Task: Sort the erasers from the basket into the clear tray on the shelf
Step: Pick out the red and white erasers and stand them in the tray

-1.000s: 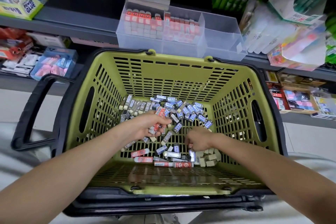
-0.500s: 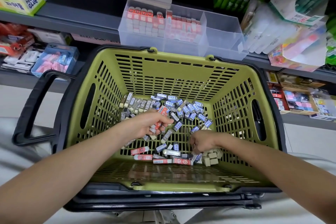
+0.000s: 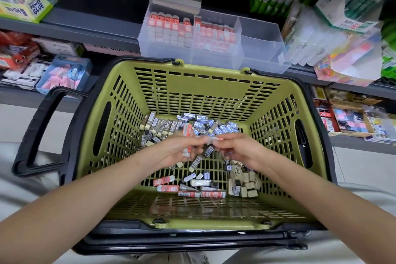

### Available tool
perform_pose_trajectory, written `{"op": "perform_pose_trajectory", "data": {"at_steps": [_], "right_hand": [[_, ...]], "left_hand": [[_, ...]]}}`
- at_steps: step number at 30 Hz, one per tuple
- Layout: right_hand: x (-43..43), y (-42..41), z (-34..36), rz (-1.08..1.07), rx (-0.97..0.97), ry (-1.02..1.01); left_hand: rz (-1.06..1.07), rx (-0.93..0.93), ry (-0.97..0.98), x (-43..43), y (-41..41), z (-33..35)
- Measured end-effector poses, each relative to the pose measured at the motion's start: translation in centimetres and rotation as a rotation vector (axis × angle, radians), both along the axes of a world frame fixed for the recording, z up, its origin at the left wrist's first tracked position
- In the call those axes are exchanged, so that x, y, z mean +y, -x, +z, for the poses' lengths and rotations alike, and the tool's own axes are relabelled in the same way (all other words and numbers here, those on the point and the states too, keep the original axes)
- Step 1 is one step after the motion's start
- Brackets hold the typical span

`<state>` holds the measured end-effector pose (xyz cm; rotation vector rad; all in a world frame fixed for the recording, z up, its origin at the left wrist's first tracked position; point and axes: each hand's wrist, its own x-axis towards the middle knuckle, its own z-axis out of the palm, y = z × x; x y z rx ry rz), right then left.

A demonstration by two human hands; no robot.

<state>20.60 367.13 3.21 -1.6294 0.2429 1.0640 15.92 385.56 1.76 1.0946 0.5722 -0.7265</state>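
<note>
Head camera looks down into an olive-green plastic basket (image 3: pixel 203 225) with holes in its sides and a black frame. Two bare arms reach in over its near edge.

The left hand (image 3: pixel 174 153) and the right hand (image 3: pixel 244 152) meet above the middle of the basket, with their fingertips almost touching. The left hand's fingers are curled round a few red-and-white erasers (image 3: pixel 188 146), which stick out above and below the hand. The right hand's fingers pinch one small red-tipped eraser (image 3: pixel 215 139) close to the left hand. It looks blurry.

Under the hands, loose erasers lie all over the basket floor. Near the front lie some red-sleeved erasers (image 3: pixel 164 180). A heap of plain beige blocks (image 3: pixel 246 185) sits at the front right. Piled against the far wall are blue-and-white erasers (image 3: pixel 205 125) and dark grey erasers (image 3: pixel 157 124).

On the left side of the basket a black loop handle (image 3: pixel 38 135) sticks out.

Just behind the basket, a clear plastic tray (image 3: pixel 264 53) with three parts stands on a grey shelf (image 3: pixel 96 25). Rows of packed red erasers (image 3: pixel 169 28) stand in its left part and its middle part. Farther left on the shelf is a yellow-green glue box (image 3: pixel 25 4).
</note>
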Motion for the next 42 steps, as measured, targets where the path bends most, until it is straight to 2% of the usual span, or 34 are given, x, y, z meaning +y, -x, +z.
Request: {"op": "perform_pose_trajectory", "data": {"at_steps": [4,8,10,13,14,16,19,23,25,27,30,32,34,38,42], "right_hand": [[1.3,1.2,-0.6,-0.189,0.231,-0.203],[1.6,1.4,-1.0,-0.108,0.207,-0.289],[1.2,1.6,-1.2,0.129,0.126,-0.153],[0.4,2.9,-2.9,0.792,-0.237,0.364],[0.3,3.4,-3.7,0.945,-0.349,0.471],[0.6,4.3,-4.7,1.101,-0.499,0.534],[1.3,4.7,-5.4,1.253,-0.563,0.548],[2.0,4.4,-5.7,1.315,-0.517,0.569],[2.4,4.1,-5.8,1.364,-0.484,0.588],[2.5,4.1,-5.8,1.471,-0.534,0.685],[2.2,4.3,-5.7,1.552,-0.644,0.788],[1.5,4.3,-5.6,1.499,-0.673,0.732],[0.5,4.2,-5.5,1.388,-0.612,0.654],[-0.7,4.6,-6.0,1.233,-0.322,0.596],[-0.6,4.6,-5.5,1.240,-0.296,0.578]], "left_hand": [[0.161,-0.034,0.064,0.3,-0.7,0.0],[0.177,-0.015,0.107,0.3,-0.8,0.3],[0.220,-0.009,0.112,0.3,-0.9,0.9],[0.358,0.026,0.168,1.0,-1.6,1.5],[0.390,0.030,0.194,1.3,-1.8,1.7],[0.404,0.010,0.203,1.9,-2.1,2.0],[0.347,0.003,0.090,2.3,-2.0,2.4],[0.093,-0.077,-0.182,2.4,-1.6,2.7],[-0.015,-0.118,-0.268,2.5,-1.3,3.0],[-0.056,-0.131,-0.308,2.7,-1.0,3.3],[-0.052,-0.081,-0.288,3.2,-0.4,4.1],[0.018,-0.024,-0.200,3.6,0.2,4.8],[0.083,0.011,-0.130,4.2,0.7,5.4],[0.123,0.008,-0.101,5.1,1.8,6.6],[0.150,-0.027,-0.107,5.5,2.8,7.2]]}}
